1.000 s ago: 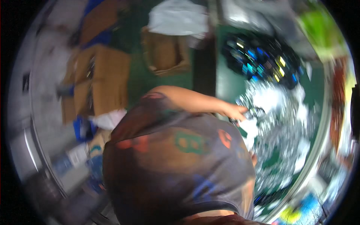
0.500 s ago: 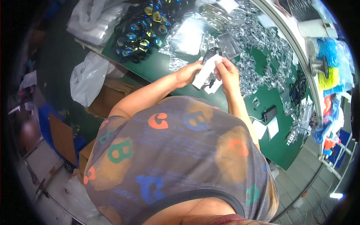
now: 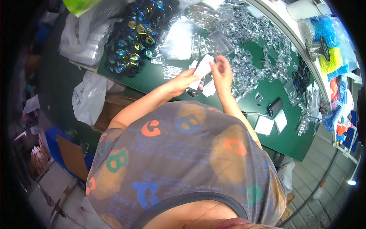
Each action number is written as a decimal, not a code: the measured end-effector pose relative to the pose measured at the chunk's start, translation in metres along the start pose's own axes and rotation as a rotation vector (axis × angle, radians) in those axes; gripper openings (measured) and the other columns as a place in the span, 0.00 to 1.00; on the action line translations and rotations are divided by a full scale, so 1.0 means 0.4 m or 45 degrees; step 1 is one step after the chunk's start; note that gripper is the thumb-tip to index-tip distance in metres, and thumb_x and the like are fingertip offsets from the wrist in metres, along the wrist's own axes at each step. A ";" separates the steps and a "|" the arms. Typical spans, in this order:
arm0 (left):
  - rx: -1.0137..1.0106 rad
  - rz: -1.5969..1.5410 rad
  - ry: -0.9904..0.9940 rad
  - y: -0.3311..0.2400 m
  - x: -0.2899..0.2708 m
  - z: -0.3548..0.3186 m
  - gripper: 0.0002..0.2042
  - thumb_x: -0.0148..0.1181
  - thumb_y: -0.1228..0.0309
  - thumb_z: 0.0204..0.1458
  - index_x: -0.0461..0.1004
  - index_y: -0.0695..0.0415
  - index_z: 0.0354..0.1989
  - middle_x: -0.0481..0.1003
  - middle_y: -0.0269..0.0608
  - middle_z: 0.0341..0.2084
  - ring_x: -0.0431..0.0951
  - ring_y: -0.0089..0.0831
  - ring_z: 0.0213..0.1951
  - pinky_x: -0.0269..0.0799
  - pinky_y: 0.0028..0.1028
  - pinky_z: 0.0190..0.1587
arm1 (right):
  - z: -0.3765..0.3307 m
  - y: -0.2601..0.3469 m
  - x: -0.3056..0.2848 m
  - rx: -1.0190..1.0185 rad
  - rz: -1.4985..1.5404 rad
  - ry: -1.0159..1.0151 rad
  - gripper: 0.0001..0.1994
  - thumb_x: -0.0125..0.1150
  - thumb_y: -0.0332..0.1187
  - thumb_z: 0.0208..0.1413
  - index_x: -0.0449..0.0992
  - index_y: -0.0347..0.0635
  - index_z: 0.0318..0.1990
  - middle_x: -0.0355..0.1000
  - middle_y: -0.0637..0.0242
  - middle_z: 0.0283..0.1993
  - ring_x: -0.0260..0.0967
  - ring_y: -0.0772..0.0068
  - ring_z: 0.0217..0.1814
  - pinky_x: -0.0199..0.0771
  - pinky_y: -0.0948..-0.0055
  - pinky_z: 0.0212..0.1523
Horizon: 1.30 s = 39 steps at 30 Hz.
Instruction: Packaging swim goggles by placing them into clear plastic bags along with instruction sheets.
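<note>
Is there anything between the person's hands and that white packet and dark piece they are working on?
Nothing visible. The left hand and right hand both already grip the white packet, with a dark piece under it.

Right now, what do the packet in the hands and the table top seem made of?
The packet between the left hand and right hand looks like thin white plastic film, slightly glossy. The table looks like a matte green mat, possibly rubber.

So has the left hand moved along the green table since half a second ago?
Cannot tell: the camera shifted. The left hand remains at the white packet, over the green table, beside the right hand.
</note>
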<state>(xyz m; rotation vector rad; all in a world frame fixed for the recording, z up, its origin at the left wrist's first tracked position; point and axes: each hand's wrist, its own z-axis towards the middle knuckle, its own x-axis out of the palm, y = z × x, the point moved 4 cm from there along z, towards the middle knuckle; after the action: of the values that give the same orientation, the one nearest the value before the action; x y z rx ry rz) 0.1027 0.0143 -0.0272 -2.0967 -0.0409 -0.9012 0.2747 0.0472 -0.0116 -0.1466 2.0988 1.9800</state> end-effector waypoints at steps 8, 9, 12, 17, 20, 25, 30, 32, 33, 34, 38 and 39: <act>-0.049 -0.204 0.052 -0.088 0.041 -0.014 0.17 0.54 0.61 0.65 0.70 0.57 0.57 0.76 0.36 0.38 0.79 0.28 0.39 0.79 0.29 0.32 | -0.042 -0.114 0.063 0.784 1.620 0.984 0.24 0.53 0.49 0.67 0.65 0.39 0.60 0.75 0.61 0.49 0.73 0.60 0.51 0.71 0.58 0.59; -0.025 -0.262 0.029 -0.081 0.013 -0.002 0.16 0.54 0.62 0.65 0.70 0.58 0.55 0.77 0.37 0.38 0.79 0.28 0.39 0.78 0.29 0.35 | -0.067 -0.105 0.055 0.924 1.400 0.810 0.19 0.57 0.43 0.66 0.67 0.42 0.57 0.75 0.65 0.40 0.74 0.62 0.43 0.73 0.56 0.57; 0.074 -0.202 -0.161 -0.085 -0.079 0.017 0.15 0.54 0.66 0.64 0.69 0.59 0.56 0.77 0.39 0.38 0.79 0.27 0.39 0.79 0.29 0.35 | -0.073 -0.042 -0.026 0.889 1.470 0.820 0.20 0.64 0.36 0.60 0.68 0.40 0.55 0.70 0.69 0.33 0.72 0.66 0.40 0.73 0.50 0.56; 0.077 0.119 -0.211 -0.077 -0.069 0.009 0.20 0.55 0.67 0.63 0.65 0.58 0.62 0.77 0.39 0.40 0.80 0.27 0.37 0.80 0.29 0.31 | 0.027 0.206 -0.097 0.283 1.281 0.937 0.22 0.66 0.34 0.58 0.68 0.37 0.57 0.74 0.63 0.39 0.74 0.60 0.48 0.70 0.53 0.60; 0.027 0.164 -0.106 -0.063 -0.005 0.021 0.21 0.55 0.66 0.63 0.63 0.57 0.63 0.76 0.38 0.40 0.79 0.27 0.38 0.80 0.29 0.31 | 0.141 0.194 -0.106 0.025 0.533 0.573 0.19 0.66 0.31 0.59 0.73 0.36 0.55 0.77 0.66 0.43 0.74 0.73 0.46 0.73 0.71 0.53; -0.051 0.030 -0.036 -0.070 0.043 0.012 0.19 0.53 0.66 0.65 0.63 0.56 0.61 0.75 0.37 0.39 0.79 0.27 0.39 0.80 0.30 0.31 | 0.208 0.081 -0.066 -0.180 -0.009 0.231 0.22 0.67 0.30 0.59 0.72 0.35 0.60 0.77 0.68 0.47 0.74 0.78 0.47 0.74 0.76 0.51; -0.089 0.031 -0.050 -0.066 0.050 0.008 0.17 0.52 0.66 0.65 0.64 0.56 0.60 0.75 0.38 0.39 0.79 0.27 0.39 0.80 0.30 0.31 | 0.191 0.029 -0.031 -0.037 0.041 0.164 0.26 0.68 0.33 0.59 0.70 0.33 0.62 0.76 0.63 0.52 0.73 0.75 0.53 0.73 0.74 0.54; -0.108 0.007 -0.051 -0.070 0.060 0.007 0.16 0.52 0.67 0.65 0.65 0.56 0.59 0.75 0.38 0.39 0.79 0.28 0.39 0.80 0.31 0.31 | 0.184 0.001 -0.038 -0.017 -0.138 0.052 0.27 0.67 0.34 0.60 0.68 0.31 0.63 0.76 0.61 0.51 0.74 0.74 0.52 0.73 0.74 0.54; -0.112 -0.009 -0.070 -0.071 0.062 0.006 0.15 0.52 0.67 0.65 0.65 0.56 0.58 0.75 0.38 0.39 0.79 0.28 0.39 0.80 0.32 0.31 | 0.180 -0.012 -0.039 -0.012 0.017 0.027 0.27 0.66 0.35 0.60 0.67 0.29 0.63 0.77 0.60 0.51 0.74 0.74 0.50 0.74 0.74 0.52; -0.116 -0.029 -0.092 -0.069 0.062 0.002 0.15 0.51 0.67 0.66 0.65 0.56 0.58 0.75 0.38 0.40 0.79 0.28 0.39 0.80 0.32 0.32 | 0.171 0.005 -0.040 -0.010 0.017 0.027 0.27 0.66 0.35 0.60 0.67 0.29 0.63 0.77 0.60 0.51 0.74 0.74 0.50 0.74 0.74 0.52; -0.156 0.023 -0.027 -0.053 0.066 0.008 0.15 0.51 0.67 0.66 0.65 0.56 0.58 0.75 0.39 0.39 0.79 0.29 0.39 0.80 0.34 0.33 | 0.150 0.012 -0.026 0.233 0.397 0.135 0.29 0.63 0.32 0.62 0.61 0.30 0.67 0.78 0.61 0.49 0.74 0.75 0.49 0.72 0.75 0.52; -0.183 -0.017 -0.005 -0.052 0.072 0.008 0.15 0.51 0.66 0.66 0.65 0.55 0.58 0.75 0.39 0.39 0.79 0.29 0.39 0.80 0.34 0.33 | 0.149 0.006 -0.025 0.219 0.536 0.147 0.29 0.61 0.31 0.63 0.59 0.30 0.68 0.79 0.62 0.48 0.74 0.75 0.48 0.72 0.75 0.51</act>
<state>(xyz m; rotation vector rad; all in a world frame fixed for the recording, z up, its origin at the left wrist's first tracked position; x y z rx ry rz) 0.1191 0.0222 0.0037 -2.2336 0.0081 -0.9321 0.2907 0.1057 -0.0095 0.2384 2.5307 2.0313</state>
